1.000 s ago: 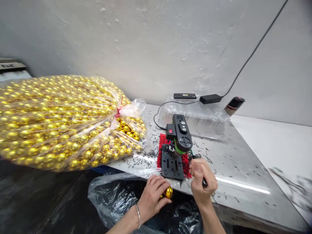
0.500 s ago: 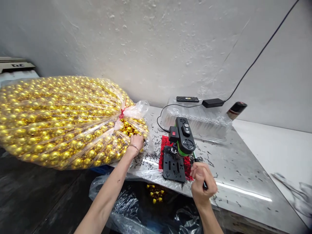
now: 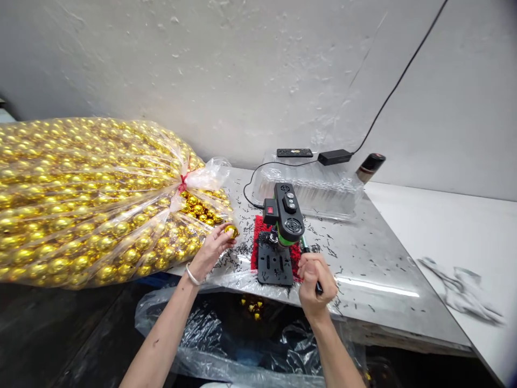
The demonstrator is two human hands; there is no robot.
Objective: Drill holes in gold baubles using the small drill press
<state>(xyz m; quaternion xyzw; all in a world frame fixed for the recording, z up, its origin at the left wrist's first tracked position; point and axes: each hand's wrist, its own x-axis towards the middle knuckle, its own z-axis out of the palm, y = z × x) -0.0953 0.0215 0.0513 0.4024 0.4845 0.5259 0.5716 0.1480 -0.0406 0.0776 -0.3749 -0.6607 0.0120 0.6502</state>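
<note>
My left hand holds one shiny gold ball between thumb and fingers, beside the opening of a large clear bag of gold balls tied with red string. My right hand is wrapped round the black-gripped lever of a small black and green machine. The machine has a slotted black base plate and stands on a red mat at the metal table's front edge.
Small black bits are scattered over the metal table. Behind the machine lie a clear plastic tray, a black power adapter and a dark can. An open plastic bag with gold balls hangs below the front edge. White gloves lie right.
My left hand has drawn back from the gold balls at the bag's opening and now has one ball in its fingers. My right hand keeps its hold on the lever. The view has shifted right.
</note>
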